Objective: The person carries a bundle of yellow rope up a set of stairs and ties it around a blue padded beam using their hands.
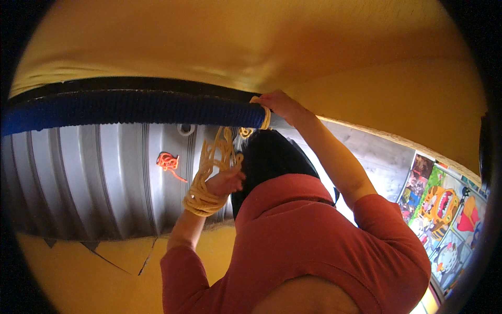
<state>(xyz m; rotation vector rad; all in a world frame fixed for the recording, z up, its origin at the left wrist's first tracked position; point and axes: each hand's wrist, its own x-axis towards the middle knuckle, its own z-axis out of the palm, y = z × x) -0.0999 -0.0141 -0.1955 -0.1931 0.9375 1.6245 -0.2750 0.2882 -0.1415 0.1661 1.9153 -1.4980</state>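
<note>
A long bar wrapped tightly in dark blue cord (149, 108) crosses in front of me. At the right end of the blue wrapping, a pale yellow cord (266, 119) goes around the bar. My right hand (279, 105) pinches this yellow cord against the top of the bar. My left hand (226, 182) is lower, below the bar and beside my dark trousers. Several turns of yellow cord (204, 199) circle its wrist, and loose loops (219, 147) stand up from them towards the bar. Its fingers are slightly curled and blurred; whether they grip cord is unclear.
A small tangle of orange cord (168, 161) lies on the grey striped surface (129, 180) below the bar. A white ring (186, 129) and a small bunch of yellow cord (246, 132) are near the bar. Cartoon pictures (441, 208) are at the right.
</note>
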